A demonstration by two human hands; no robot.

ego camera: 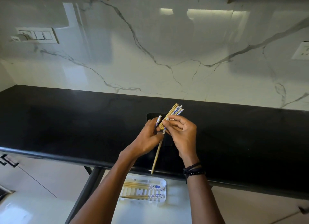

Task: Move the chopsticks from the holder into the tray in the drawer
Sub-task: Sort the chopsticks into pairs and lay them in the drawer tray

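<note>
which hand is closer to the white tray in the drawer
Left. The left hand hovers in line with the white tray; the right hand is beside it, past the tray's right end.

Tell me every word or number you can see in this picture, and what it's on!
None: no word or number can be read anywhere.
The held chopsticks show only a blue and white pattern.
The laid chopsticks in the white tray have the same pattern, too small to show any writing.
The switch panel has no visible label.
The wall socket has no visible label.
</note>
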